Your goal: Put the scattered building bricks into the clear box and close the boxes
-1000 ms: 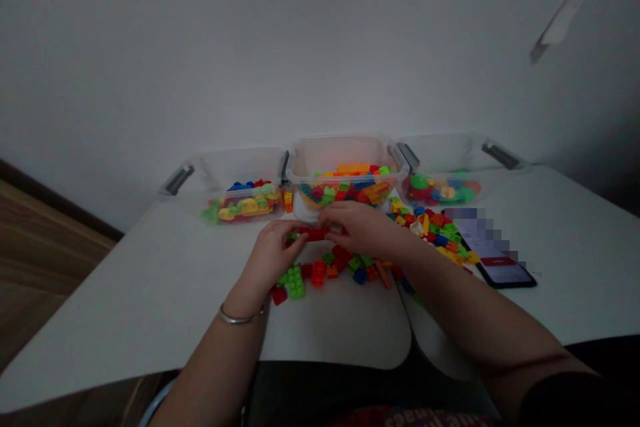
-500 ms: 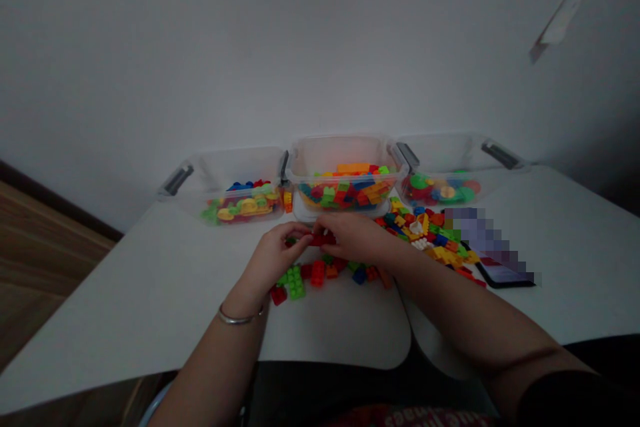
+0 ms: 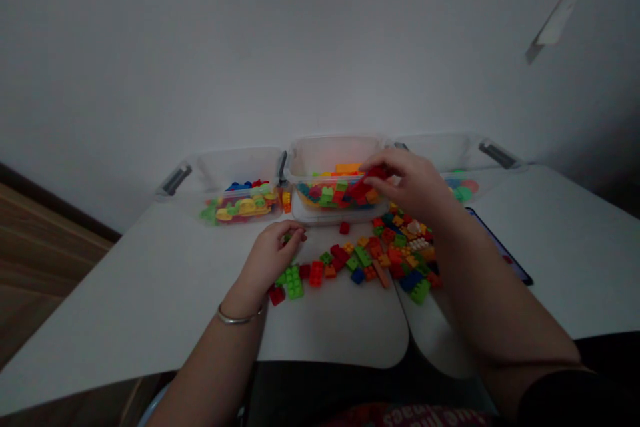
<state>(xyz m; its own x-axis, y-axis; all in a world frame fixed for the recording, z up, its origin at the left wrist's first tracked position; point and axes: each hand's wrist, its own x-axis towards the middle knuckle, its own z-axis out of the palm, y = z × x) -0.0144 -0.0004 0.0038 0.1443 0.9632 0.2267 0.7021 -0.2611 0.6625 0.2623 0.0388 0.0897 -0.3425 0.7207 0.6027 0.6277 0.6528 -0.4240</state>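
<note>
My right hand is raised over the middle clear bin, fingers pinched on a red brick above the bricks inside. My left hand rests on the white table, fingers curled on a small green brick. A silver bracelet circles that wrist. Loose coloured bricks lie scattered between and under my arms, with a single small red brick in front of the middle bin.
Three clear bins line the wall: the left bin holds mixed pieces, the right bin holds round discs. A phone lies at the right, partly under my forearm. The table's front edge has a curved notch.
The hands were together on a red brick piece. My right hand has lifted away up and right to the middle bin with a red brick. The left hand stayed low.
</note>
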